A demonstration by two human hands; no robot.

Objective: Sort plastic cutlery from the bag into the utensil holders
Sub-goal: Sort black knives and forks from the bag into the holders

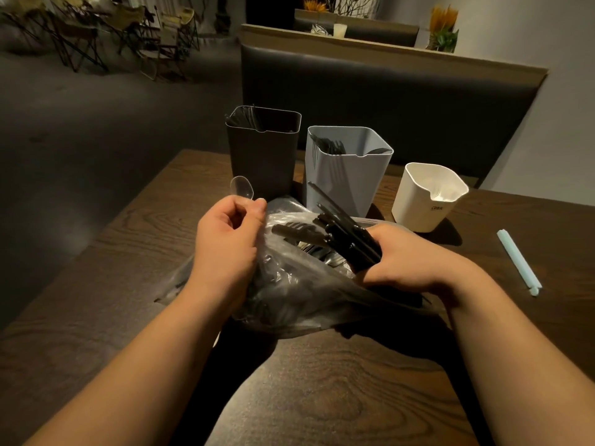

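Left hand (225, 239) pinches clear spoon (241, 187); right hand (405, 259) grips black cutlery (347, 236) over bag (289, 304).

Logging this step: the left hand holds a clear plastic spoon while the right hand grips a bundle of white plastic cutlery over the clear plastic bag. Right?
Not quite. The head view shows the right hand gripping a bundle of black plastic cutlery, not white, over the clear plastic bag. The left hand does hold the clear plastic spoon.
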